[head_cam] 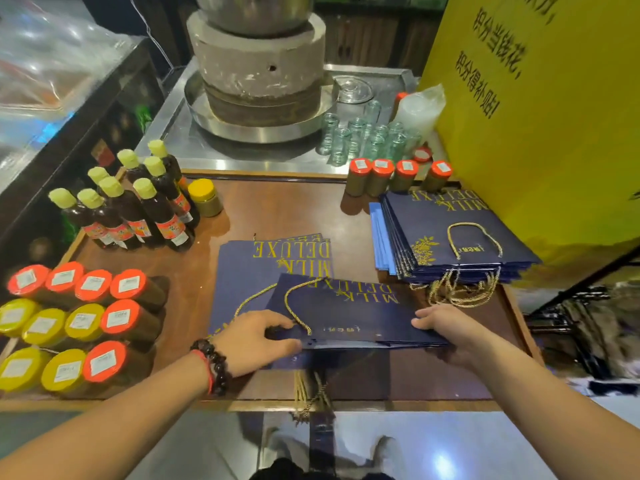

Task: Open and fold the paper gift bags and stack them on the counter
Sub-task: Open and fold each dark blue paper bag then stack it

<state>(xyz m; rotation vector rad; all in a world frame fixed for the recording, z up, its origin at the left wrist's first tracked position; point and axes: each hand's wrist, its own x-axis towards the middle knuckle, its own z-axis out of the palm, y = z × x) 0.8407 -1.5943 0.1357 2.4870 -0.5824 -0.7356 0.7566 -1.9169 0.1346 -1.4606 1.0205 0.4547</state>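
Bag [349,315] (flat) pinched by both hands' curled fingers [277,332].

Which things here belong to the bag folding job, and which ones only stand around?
Belong to the job:
- navy bag held by left hand and right hand
- flat bags beneath
- finished stack

Just standing around:
- sauce bottles
- lidded jars
- stone mill
- glass bottles
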